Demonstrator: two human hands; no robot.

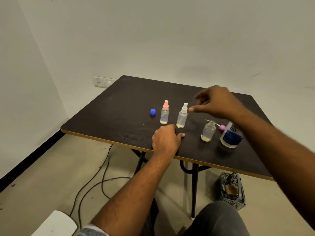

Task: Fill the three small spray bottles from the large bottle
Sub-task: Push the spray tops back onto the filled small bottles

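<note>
Head view: I see a dark worktop [110,106] set in a corner. Three small bottles stand upright on it, in a loose row. The pink-top bottle [164,113] is on the left, with a blue cap [152,112] just beside it. The white-top bottle [182,116] comes next. The open bottle [208,132] stands further right with no sprayer on it. Its purple sprayer [221,127] lies just behind it, tube pointing left. Pale liquid shows at the bottom of each small bottle. The large bottle [231,135] stands upright at the right end, partly hidden by the right forearm.

The left grip [166,138] rests on the worktop near the front edge, just in front of the white-top bottle. Its fingers are curled under, thumb out, with nothing in it. The right grip [216,103] hovers above the worktop, blurred, with loose spread fingers and nothing held. Its thumb tip is just beside the white sprayer head, and I cannot tell whether it touches

On the floor lie cables [102,176] and a basket [231,188]
</note>
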